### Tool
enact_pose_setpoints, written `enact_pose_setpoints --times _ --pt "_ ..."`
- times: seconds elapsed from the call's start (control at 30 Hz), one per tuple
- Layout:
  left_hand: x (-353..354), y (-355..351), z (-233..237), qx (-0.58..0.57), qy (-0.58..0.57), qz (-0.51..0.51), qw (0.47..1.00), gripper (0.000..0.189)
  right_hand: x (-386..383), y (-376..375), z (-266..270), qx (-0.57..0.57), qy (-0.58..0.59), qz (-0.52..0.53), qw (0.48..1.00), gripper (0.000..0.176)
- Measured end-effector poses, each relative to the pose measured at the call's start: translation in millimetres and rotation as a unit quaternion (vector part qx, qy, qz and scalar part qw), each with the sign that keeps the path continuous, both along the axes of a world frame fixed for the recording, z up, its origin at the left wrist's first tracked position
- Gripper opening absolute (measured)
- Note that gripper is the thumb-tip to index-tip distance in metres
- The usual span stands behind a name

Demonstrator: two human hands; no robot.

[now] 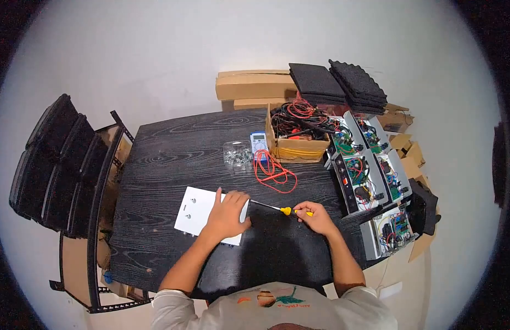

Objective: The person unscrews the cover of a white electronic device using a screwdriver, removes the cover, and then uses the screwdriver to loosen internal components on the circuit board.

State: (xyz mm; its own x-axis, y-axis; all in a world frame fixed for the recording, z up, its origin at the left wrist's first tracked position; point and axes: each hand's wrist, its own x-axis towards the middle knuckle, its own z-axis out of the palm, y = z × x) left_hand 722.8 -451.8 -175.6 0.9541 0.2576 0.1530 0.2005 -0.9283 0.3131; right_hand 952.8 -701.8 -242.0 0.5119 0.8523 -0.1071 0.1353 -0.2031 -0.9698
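A white metal box [199, 208] lies on the dark wood-grain table, with small fittings on its top and along its near edge. My left hand [227, 213] rests on the right part of the box, fingers apart. To the right, my right hand [314, 217] is closed round the handle of a yellow-and-black screwdriver [286, 210]. The screwdriver's shaft points left, and its tip is beside the box's right edge, close to my left fingertips. Whether the tip touches a screw cannot be made out.
Behind the box are a clear bag of small parts [238, 156], a multimeter [259, 144] with red leads [278, 179] and a carton [300, 151] of cables. Several open units with circuit boards [360, 176] line the right side. Black cases [57, 159] stand at far left.
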Motion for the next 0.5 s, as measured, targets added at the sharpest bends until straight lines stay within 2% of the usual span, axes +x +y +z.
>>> enact_pose_setpoints --times 0.5 --pt "-1.3 -2.6 -2.6 0.013 -0.019 0.005 1.0 0.07 4.4 -3.8 3.9 -0.006 0.023 0.021 0.999 0.021"
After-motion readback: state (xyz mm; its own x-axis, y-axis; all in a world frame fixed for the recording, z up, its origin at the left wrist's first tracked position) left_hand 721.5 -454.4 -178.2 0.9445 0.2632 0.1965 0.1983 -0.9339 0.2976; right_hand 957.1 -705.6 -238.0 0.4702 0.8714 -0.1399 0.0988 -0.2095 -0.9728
